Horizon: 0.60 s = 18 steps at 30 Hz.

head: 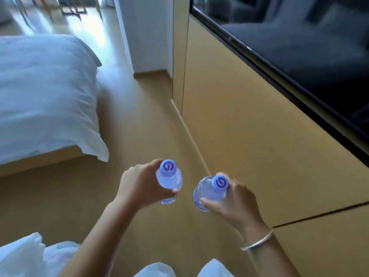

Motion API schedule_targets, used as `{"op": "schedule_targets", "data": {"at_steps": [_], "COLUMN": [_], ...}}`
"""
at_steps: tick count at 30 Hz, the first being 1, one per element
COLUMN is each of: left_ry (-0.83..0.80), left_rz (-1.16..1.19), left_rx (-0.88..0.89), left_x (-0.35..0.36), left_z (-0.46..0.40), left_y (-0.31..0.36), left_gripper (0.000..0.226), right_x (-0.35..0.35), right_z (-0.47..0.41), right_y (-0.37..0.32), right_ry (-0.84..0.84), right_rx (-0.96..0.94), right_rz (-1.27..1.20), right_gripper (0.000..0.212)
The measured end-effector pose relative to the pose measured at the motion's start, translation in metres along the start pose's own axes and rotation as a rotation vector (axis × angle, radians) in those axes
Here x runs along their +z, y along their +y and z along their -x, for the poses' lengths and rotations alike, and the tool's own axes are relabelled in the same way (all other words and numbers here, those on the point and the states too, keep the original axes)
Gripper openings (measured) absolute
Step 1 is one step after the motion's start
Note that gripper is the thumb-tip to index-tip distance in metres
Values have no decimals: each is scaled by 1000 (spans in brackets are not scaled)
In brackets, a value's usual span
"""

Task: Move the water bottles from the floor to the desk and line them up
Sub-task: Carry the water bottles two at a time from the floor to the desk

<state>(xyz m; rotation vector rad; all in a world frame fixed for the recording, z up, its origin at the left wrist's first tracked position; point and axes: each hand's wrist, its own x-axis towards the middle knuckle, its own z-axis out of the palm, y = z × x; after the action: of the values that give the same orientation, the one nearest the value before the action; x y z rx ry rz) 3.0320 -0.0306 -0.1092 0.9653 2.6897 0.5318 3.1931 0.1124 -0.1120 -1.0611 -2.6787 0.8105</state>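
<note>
The left hand [139,184] curls round the shoulder of a clear plastic water bottle with a pale blue cap [169,180], held upright above the tan wooden floor [139,126]; the right hand [234,198], a thin silver bangle [257,240] on its wrist, grips a second clear blue-capped bottle [209,190], tilted slightly, just beside the first; the two bottles do not touch; a white-sheeted bed [44,92] stands on the floor's left side; a large black screen [299,47] hangs on the tan panelled wall [249,146] to the floor's right.

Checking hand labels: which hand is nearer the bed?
Left. The left hand is on the side of the bed; the right hand is by the wooden panel.
</note>
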Motion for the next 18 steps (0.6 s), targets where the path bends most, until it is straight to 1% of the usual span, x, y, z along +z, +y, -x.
{"op": "schedule_targets", "data": {"at_steps": [5,12,16,18], "left_ry": [50,90,119,141], "left_rz": [4,31,61,76], "left_rx": [-115,-220,-302,-333], "left_x": [-21,-33,-49,-60], "left_z": [-43,-143,-218,-253], "left_y": [-44,-85,-90,-90], "left_gripper": [57,60,59,59], "right_x": [24,45,45,42], "right_z": [-74,-207,-299,-343], "right_y": [-52,-94,-114,-124], "right_ry": [-101,-223,-283,-285], "right_rx": [-140,-267,-356,-399], "right_rz": [33,16,44,76], "right_gripper": [46,41,39,39]}}
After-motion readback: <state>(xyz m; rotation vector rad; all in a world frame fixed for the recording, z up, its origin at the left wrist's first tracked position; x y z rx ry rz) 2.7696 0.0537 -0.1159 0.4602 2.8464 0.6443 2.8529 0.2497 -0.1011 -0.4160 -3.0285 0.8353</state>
